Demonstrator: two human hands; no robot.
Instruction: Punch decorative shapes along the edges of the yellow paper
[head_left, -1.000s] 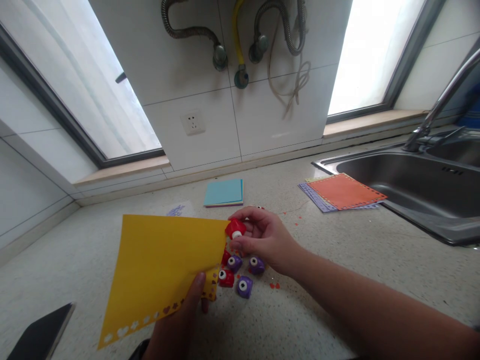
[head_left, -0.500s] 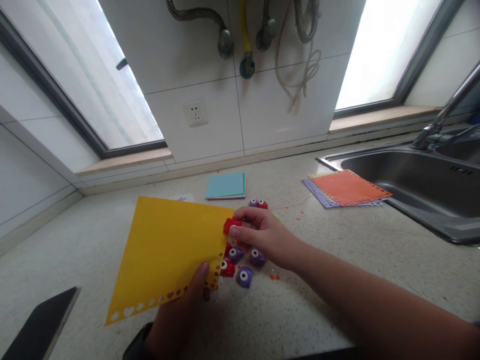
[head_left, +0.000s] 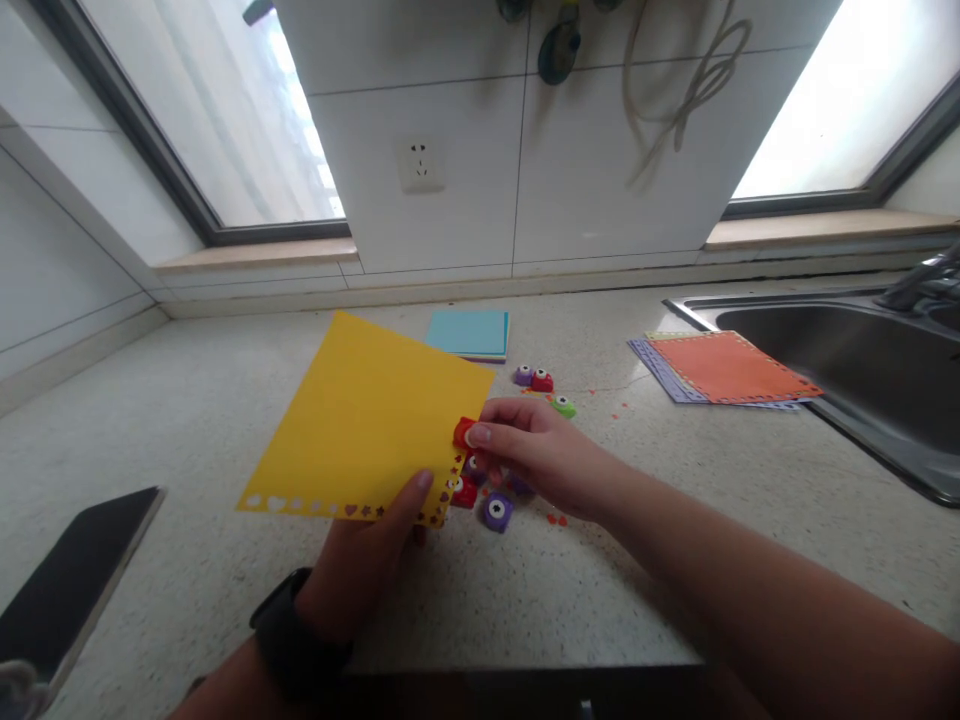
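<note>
A white tiled wall (head_left: 450, 115) with a socket (head_left: 421, 163) backs the pale speckled counter (head_left: 570, 610), with windows at far left and far right. Our right grip (head_left: 551, 452) pinches a red punch (head_left: 464, 432) between thumb and fingers, at the right edge of the yellow sheet (head_left: 367, 420); we cannot tell how deep the paper sits in its slot. Our left grip (head_left: 382, 540) clasps the sheet by its near right corner, thumb on top and fingers below, and seems to hold it above the counter. Cut shapes line the near edge and the near part of the right one.

To do this well, we would butt the edge squarely into the slot, match the gap to the last cut shape, keep the left thumb close so the paper does not bow, and squeeze straight, since a twist could tear it.

Just nearer lies a purple punch (head_left: 497, 511), beside others partly hidden, with red scraps (head_left: 556, 520) to its right. Farther off sit a green punch (head_left: 562, 406) and, at far left of it, a blue stack (head_left: 469, 332). An orange sheet (head_left: 731, 367) tops a pile beside the sink (head_left: 862, 375) at right.
</note>
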